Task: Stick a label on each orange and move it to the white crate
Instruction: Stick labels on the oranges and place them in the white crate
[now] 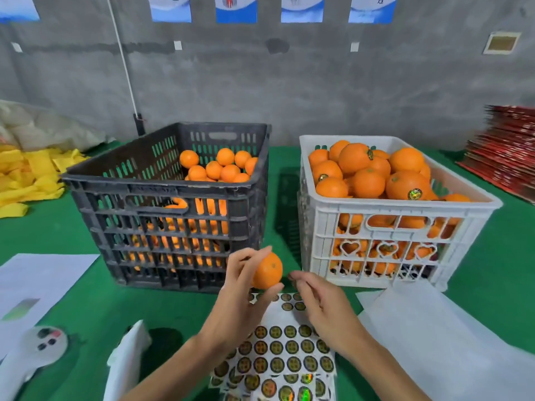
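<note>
Left hand (240,287) fingers grip orange (267,270); right hand (321,302) fingertips blurred, pinch unclear.

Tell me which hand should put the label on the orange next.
The right hand: its fingers are pinched just beside the orange, above the sticker sheet. The left hand is busy gripping the orange.

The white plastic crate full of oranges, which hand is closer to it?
Right. The right hand hovers just before the white plastic crate; the left hand, holding an orange, is farther left.
</note>
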Available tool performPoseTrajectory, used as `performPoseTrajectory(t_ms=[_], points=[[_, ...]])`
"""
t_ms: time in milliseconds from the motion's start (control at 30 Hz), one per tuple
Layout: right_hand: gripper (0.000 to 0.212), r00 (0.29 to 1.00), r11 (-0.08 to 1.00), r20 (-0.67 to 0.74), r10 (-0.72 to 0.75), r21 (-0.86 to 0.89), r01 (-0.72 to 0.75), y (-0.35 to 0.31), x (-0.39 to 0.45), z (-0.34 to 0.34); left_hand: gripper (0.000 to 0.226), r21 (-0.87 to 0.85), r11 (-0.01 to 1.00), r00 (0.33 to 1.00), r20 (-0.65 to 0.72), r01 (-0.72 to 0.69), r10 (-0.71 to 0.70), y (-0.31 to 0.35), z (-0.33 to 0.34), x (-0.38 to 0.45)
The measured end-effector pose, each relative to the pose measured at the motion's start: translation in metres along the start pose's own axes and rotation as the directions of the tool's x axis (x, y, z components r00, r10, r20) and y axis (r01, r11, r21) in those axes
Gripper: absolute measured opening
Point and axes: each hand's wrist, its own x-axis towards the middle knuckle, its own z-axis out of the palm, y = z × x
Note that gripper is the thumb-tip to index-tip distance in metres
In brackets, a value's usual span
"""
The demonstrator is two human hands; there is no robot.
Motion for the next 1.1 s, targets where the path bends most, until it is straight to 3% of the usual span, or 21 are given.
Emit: performPoseTrajectory(t_ms=[100,167,367,800,867,1000,1100], points=[[0.045,0.981,0.980,0.192,-0.014,-0.191,0.052,0.019,-0.006,0.013,0.061,-0.082,0.991,0.994,-0.009,0.107,-0.108,-0.015,0.005,-0.013],[0.058,0.971,0.958,0.238,-0.012,-0.276,0.080,0.026,-0.006,0.017,0.061,-0.098,0.986,0.991,0.021,0.132,-0.131,-0.021,0.009,-0.017],[0.056,0.982,0.963,0.189,-0.017,-0.260,0.067,0.030,-0.003,0.024,0.061,-0.149,0.965,0.969,0.155,0.217,-0.194,-0.027,0.018,-0.028],[0.028,0.995,0.976,0.090,0.031,-0.218,-0.011,0.022,0.001,0.028,0.059,-0.141,0.971,0.976,0.127,0.192,-0.175,-0.021,0.016,-0.028],[0.035,0.991,0.972,0.128,0.037,-0.234,-0.006,0.021,-0.002,0.024,0.058,-0.143,0.970,0.977,0.112,0.195,-0.180,-0.019,0.013,-0.028],[0.077,0.977,0.924,0.212,0.003,-0.374,0.078,0.024,-0.010,0.016,0.058,-0.152,0.961,0.971,0.102,0.230,-0.216,-0.017,0.007,-0.029],[0.081,0.961,0.933,0.275,0.019,-0.351,0.082,0.028,-0.013,0.014,0.058,-0.151,0.962,0.971,0.113,0.226,-0.210,-0.016,0.005,-0.030]])
